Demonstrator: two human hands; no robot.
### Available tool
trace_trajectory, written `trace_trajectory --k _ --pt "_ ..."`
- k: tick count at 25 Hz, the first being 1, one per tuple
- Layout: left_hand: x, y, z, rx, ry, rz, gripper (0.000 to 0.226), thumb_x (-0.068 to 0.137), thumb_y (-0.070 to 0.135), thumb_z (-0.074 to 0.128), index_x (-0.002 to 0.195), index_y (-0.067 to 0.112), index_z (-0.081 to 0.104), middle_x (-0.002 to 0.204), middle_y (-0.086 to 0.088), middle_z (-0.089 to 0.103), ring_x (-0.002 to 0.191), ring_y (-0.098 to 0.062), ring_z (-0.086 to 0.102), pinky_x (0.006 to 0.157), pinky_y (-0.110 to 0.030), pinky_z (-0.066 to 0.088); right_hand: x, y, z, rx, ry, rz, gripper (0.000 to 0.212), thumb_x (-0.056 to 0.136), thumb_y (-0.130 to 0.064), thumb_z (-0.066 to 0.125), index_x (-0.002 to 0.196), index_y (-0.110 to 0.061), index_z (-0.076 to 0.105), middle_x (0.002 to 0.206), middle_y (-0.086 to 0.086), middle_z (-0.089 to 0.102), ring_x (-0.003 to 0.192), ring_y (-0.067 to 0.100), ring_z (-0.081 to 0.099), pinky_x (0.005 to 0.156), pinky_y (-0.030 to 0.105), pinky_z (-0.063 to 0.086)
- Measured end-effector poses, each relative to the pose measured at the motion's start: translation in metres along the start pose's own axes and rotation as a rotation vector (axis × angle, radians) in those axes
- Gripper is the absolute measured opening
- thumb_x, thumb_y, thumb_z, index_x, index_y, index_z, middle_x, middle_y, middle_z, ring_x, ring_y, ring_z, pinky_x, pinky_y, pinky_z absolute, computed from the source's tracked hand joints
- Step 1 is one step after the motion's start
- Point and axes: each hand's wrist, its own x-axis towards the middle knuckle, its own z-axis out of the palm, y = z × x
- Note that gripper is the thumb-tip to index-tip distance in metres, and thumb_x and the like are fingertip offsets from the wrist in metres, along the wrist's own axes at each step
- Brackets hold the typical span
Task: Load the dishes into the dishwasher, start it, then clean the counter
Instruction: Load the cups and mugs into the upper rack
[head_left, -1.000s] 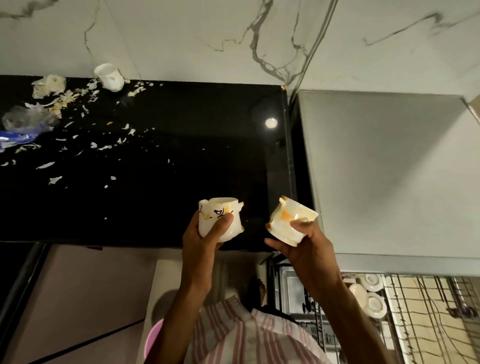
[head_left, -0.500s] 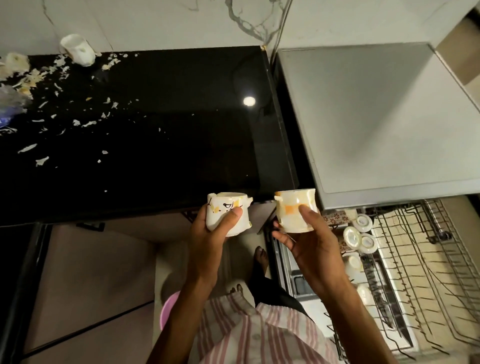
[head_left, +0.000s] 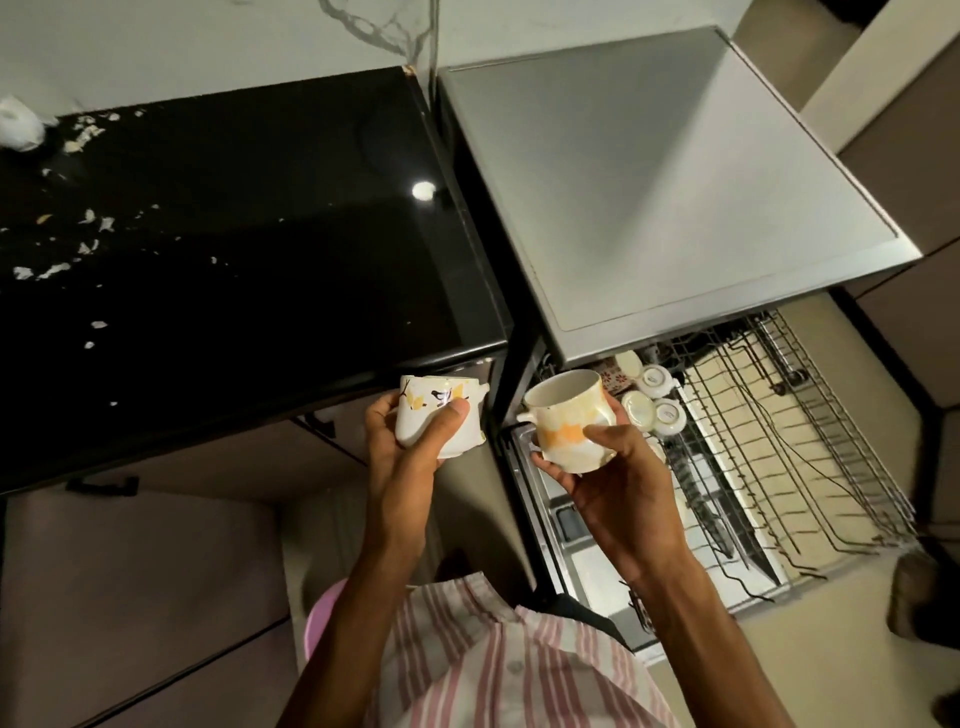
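Head view, looking down. A glossy black countertop (head_left: 249, 249) fills the left half, backed by a white marble-veined wall (head_left: 208, 47). A round light reflection (head_left: 423, 190) sits near the counter's right edge. Pale food scraps (head_left: 78, 234) are scattered over the counter's left part, densest toward the back left corner, where a white cup (head_left: 18, 130) lies partly cut off by the frame edge. Below the counter: beige cabinet fronts (head_left: 130, 571) with a dark handle (head_left: 101, 486).

Just right of the counter stands a dishwasher, its flat silver-grey top (head_left: 665, 171) level with the counter. Its wire rack (head_left: 779, 467) is pulled out, over the lowered door (head_left: 582, 556). Several small white dishes (head_left: 654, 405), upside down, sit at the rack's back left corner; the rest of the rack's contents cannot be made out.

Left hand (head_left: 410, 457) is wrapped round a white mug with a yellow-leaf and bird print (head_left: 439, 423), thumb across its face, in front of the counter's front right corner. Right hand (head_left: 618, 499) cradles a cream mug with orange patches (head_left: 569, 421), fingers curled under it and thumb on its side, mouth tilted toward the camera, above the rack's left edge. The mugs are near each other, not touching.

Striped pink-and-white shirt (head_left: 509, 660) at the bottom edge.
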Motion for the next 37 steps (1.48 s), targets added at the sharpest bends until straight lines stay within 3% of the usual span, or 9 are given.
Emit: trace_trajectory --k 2,8,15,19,24,28,31,34,37 --pt "-0.007 -0.009 0.013 0.028 -0.025 -0.026 0.068 0.065 0.021 0.083 0.121 0.016 0.045 0.092 0.011 0.073 0.093 -0.011 0.069 0.092 -0.044 0.053 -0.008 -0.006 -0.017 0.013 0.044 -0.008 0.051 0.077 -0.012 0.055 0.128 -0.014 0.052 0.114 0.016 0.063 0.102 0.035 0.061 0.078 0.038 0.056" --pt "-0.032 -0.04 0.055 0.106 -0.051 -0.071 0.064 0.064 0.025 0.083 0.115 0.017 0.045 0.098 0.006 0.071 0.096 -0.015 0.068 0.092 -0.046 0.054 -0.034 -0.029 -0.07 -0.017 0.115 -0.009 0.053 0.078 -0.021 0.064 0.129 -0.015 0.05 0.111 0.013 0.065 0.098 0.031 0.062 0.071 0.033 0.058" --pt "-0.058 -0.086 0.103 0.291 -0.097 -0.09 0.061 0.066 0.032 0.079 0.113 0.012 0.045 0.11 -0.011 0.065 0.096 -0.024 0.069 0.077 -0.037 0.057 -0.049 -0.048 -0.144 -0.014 0.176 0.037 0.049 0.082 -0.017 0.064 0.129 -0.014 0.051 0.119 0.02 0.063 0.091 0.036 0.068 0.081 0.041 0.059" --pt "-0.06 -0.116 0.127 0.353 -0.092 -0.136 0.067 0.059 0.039 0.081 0.11 0.013 0.047 0.108 -0.009 0.065 0.089 -0.019 0.069 0.066 -0.027 0.055 -0.044 -0.051 -0.19 -0.095 0.223 0.029 0.055 0.073 -0.004 0.067 0.126 -0.017 0.055 0.132 0.012 0.056 0.107 0.031 0.065 0.081 0.038 0.059" --pt "-0.053 -0.163 0.15 0.36 -0.152 -0.249 0.066 0.061 0.03 0.085 0.115 0.013 0.051 0.107 -0.003 0.067 0.084 -0.01 0.07 0.062 -0.021 0.053 -0.022 -0.056 -0.244 -0.192 0.264 0.028 0.043 0.08 -0.013 0.064 0.121 -0.024 0.06 0.133 0.006 0.055 0.103 0.023 0.063 0.081 0.038 0.054" --pt "-0.029 -0.215 0.169 0.354 -0.181 -0.336 0.063 0.059 0.033 0.082 0.113 0.016 0.054 0.104 -0.003 0.07 0.082 -0.012 0.071 0.061 -0.022 0.053 0.01 -0.054 -0.299 -0.501 0.436 -0.064 0.051 0.077 -0.019 0.076 0.123 -0.025 0.055 0.118 0.001 0.063 0.104 0.024 0.065 0.084 0.038 0.057" --pt "-0.008 -0.25 0.183 0.415 -0.207 -0.315 0.062 0.059 0.035 0.088 0.11 0.022 0.055 0.101 0.002 0.072 0.085 -0.013 0.071 0.064 -0.022 0.053 0.041 -0.056 -0.333 -0.797 0.502 -0.101 0.054 0.076 -0.024 0.081 0.121 -0.026 0.05 0.111 -0.008 0.062 0.096 0.01 0.066 0.073 0.026 0.058" --pt "0.015 -0.283 0.19 0.471 -0.245 -0.276 0.069 0.054 0.039 0.09 0.11 0.025 0.054 0.105 0.003 0.071 0.089 -0.013 0.071 0.067 -0.023 0.054 0.079 -0.052 -0.368 -1.2 0.409 -0.208 0.063 0.071 -0.039 0.076 0.125 -0.029 0.045 0.113 -0.012 0.055 0.094 0.011 0.063 0.071 0.03 0.059" --pt "0.031 -0.309 0.189 0.525 -0.262 -0.252 0.07 0.051 0.044 0.086 0.111 0.029 0.053 0.109 0.003 0.068 0.091 -0.012 0.069 0.069 -0.023 0.055 0.118 -0.045 -0.406 -1.645 0.208 -0.29 0.072 0.071 -0.034 0.071 0.134 -0.014 0.043 0.126 0.01 0.051 0.107 0.024 0.053 0.085 0.04 0.053"
